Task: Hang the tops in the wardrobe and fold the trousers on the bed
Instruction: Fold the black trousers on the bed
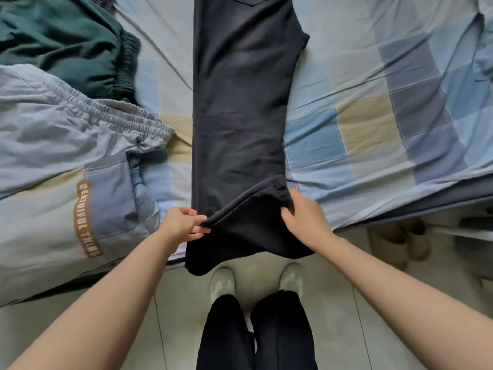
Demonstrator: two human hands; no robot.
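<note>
While the black trousers are laid out lengthwise down the middle of the bed, their leg end is hung over the near edge of the mattress, just above the person's feet. The fabric near that edge is pinched by the left hand between thumb and fingers at the left side of the trousers, so a raised fold is pulled up there. The same fold is gripped on the right side by the right hand, fingers curled into the cloth. So both hands are clamped on the trousers, one at each side, kept apart by the width of the legs. The waist end is cut off by the top of the frame, though a pocket seam can be made out up there.

Off to the left, a dark green garment with an elastic waistband is bunched up at the far corner, and a pale grey pair of joggers with a brown lettered patch is spread nearer the edge, touching the green one. The bed is covered in a checked sheet of blue, grey and beige. Down on the tiled floor, pale slippers are tucked beside the bed on the right.
</note>
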